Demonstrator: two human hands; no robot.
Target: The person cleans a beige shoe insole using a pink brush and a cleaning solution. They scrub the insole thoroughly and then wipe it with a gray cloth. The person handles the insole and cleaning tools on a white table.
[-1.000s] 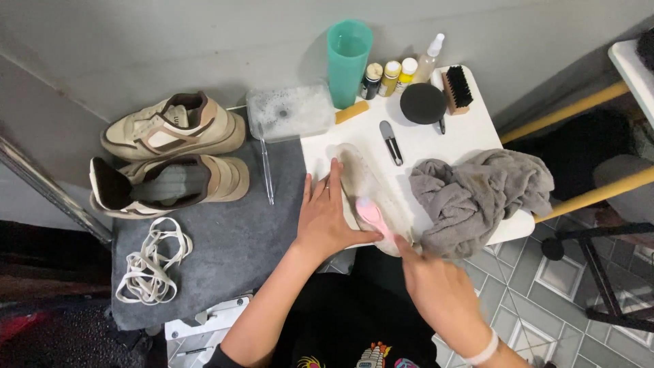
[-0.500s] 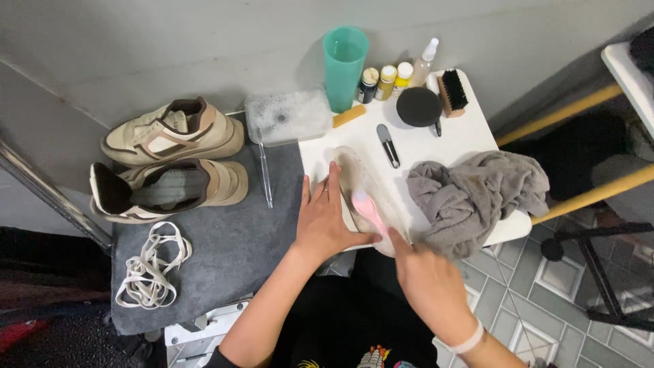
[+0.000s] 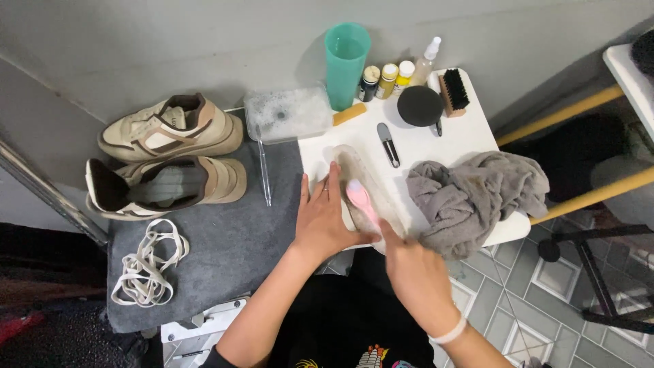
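Insole (image 3: 354, 167), pale and translucent-looking, lies lengthwise on the white table (image 3: 470, 129) near its front left edge. Left hand (image 3: 323, 221) presses flat on its near end, fingers spread, thumb toward the brush. Right hand (image 3: 412, 272) grips a pink brush (image 3: 361, 201) that sits on the insole; its fingers are curled around the handle, exact pinch cannot be told because of blur. Step in hand, as I judge it: scrubbing the insole while pinning it down. Next move likely calls for steady downward pressure and strokes along the length, with the left palm stopping slip on the smooth tabletop.

Crumpled grey cloth (image 3: 477, 194), soft and wrinkled, lies at the front right edge, just beside the right hand. Along the back edge: tall teal plastic cup (image 3: 347, 61), small bottles (image 3: 387, 78), round black lid-like disc (image 3: 419, 105), wooden brush with black bristles (image 3: 454, 92). Clear tub of foamy water (image 3: 287, 112) stands at the back left corner. On the grey felt mat (image 3: 225, 252) to the left: two beige sneakers (image 3: 167, 160) without laces, and cream laces (image 3: 146, 269) in a loose heap.
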